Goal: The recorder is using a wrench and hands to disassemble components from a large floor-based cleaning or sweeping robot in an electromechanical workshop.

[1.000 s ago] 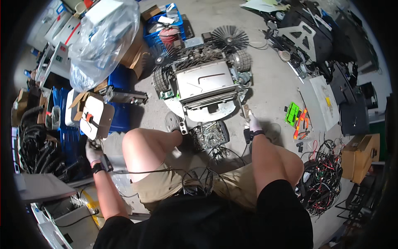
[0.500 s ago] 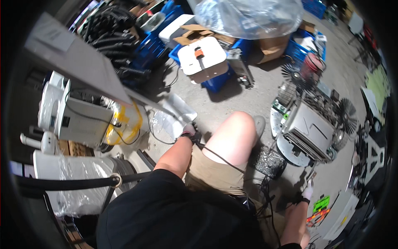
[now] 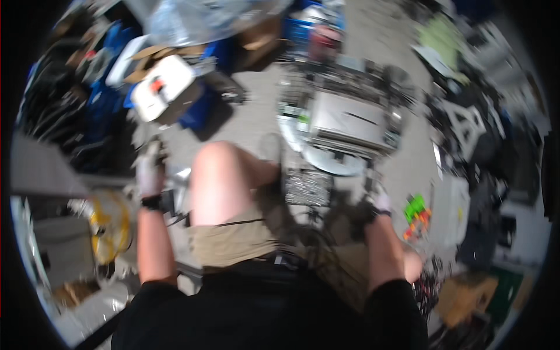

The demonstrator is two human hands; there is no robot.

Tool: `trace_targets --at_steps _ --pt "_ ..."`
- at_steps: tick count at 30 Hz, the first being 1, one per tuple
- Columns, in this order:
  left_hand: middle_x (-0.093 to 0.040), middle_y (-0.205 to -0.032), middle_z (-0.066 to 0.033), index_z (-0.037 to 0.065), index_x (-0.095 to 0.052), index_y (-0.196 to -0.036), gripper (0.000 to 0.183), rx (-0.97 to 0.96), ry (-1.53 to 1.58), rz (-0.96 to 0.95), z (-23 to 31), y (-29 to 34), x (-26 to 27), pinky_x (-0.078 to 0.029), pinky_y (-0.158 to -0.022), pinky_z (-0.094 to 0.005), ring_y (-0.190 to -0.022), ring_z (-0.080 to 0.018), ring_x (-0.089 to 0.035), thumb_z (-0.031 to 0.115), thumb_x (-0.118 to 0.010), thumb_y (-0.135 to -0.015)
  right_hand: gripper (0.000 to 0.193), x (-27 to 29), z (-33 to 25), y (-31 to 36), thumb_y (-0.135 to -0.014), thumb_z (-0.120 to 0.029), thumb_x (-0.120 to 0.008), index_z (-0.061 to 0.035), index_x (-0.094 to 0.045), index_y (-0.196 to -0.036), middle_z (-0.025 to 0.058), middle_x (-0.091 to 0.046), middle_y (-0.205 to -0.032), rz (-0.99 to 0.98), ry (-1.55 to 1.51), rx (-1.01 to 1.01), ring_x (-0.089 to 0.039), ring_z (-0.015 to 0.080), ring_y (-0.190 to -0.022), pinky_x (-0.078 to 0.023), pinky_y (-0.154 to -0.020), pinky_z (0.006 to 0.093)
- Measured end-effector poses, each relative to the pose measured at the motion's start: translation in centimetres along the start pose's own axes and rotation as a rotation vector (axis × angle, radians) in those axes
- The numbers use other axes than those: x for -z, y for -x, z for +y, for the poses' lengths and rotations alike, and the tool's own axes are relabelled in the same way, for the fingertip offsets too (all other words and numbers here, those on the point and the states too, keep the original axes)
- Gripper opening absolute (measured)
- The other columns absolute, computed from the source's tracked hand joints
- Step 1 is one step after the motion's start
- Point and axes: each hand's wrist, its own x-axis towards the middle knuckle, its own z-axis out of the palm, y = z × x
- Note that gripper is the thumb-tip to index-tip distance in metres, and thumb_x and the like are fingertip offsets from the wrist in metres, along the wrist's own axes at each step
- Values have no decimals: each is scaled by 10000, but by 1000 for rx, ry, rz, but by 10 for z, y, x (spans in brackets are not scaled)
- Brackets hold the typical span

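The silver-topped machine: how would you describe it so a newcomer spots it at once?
From the person's bent left knee, look up and right across the grey floor. The silver-topped machine sits there, just beyond the right hand. A dark line on its panel and a curved pale plate along its near edge set it apart from its neighbours.

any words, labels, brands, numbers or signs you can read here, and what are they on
None can be read; the view is blurred.
Silver panel on the machine: only a dark line shows, no legible text.
White box with an orange part: no legible text.
Pale flat panel at right: any marking is too blurred to read.
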Motion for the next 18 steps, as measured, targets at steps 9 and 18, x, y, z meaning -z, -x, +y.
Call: trace_targets --at_steps 9,18 --pt "-604 -918 -51 -9 -585 -1105 272 -161 -349 -549 102 44 -161 -422 -662 -223 -751 -105 -547 192 -627 -927 271 -43 -1 55 -979 -378 -493 -133 -607 -962 0 -469 -649 168 -109 170 -375 115 -444 -318 -380 286" --pt "-614 -909 -29 -3 -599 -1123 263 249 -282 -870 0 115 -337 -446 -694 -229 -771 -90 -539 183 -587 -936 113 -43 -9 65 -926 -239 -592 -151 -631 -986 -31 -466 -620 54 -209 95 -362 94 -426 -281 -387 258"
